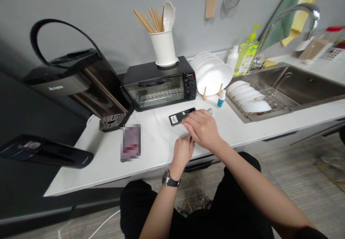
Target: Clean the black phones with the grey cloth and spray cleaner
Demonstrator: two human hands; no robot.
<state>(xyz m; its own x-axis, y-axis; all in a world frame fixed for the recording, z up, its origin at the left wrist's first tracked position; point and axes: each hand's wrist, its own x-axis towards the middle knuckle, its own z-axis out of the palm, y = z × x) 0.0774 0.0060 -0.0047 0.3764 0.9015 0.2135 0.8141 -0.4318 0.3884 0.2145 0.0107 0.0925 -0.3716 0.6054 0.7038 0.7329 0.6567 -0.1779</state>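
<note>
Over the front part of the white counter (159, 149), my two hands are close together. My left hand (182, 150), with a watch on the wrist, is closed in a fist around something mostly hidden; a thin dark part shows between the hands. My right hand (203, 128) is curled palm-down just above and to the right of it, its fingers bent around something I cannot make out. A grey rounded tip (210, 111) shows past the right hand's knuckles. Just behind the hands lies a flat black device (178, 118) with a white label, partly covered by my right fingers.
A toaster oven (159, 88) stands at the back, bearing a white holder (164, 48) of chopsticks. Left are a black drink machine (91, 84) and a blurred flat item (130, 142). Right are racked plates (214, 79), a small bottle (221, 99) and the sink (304, 106).
</note>
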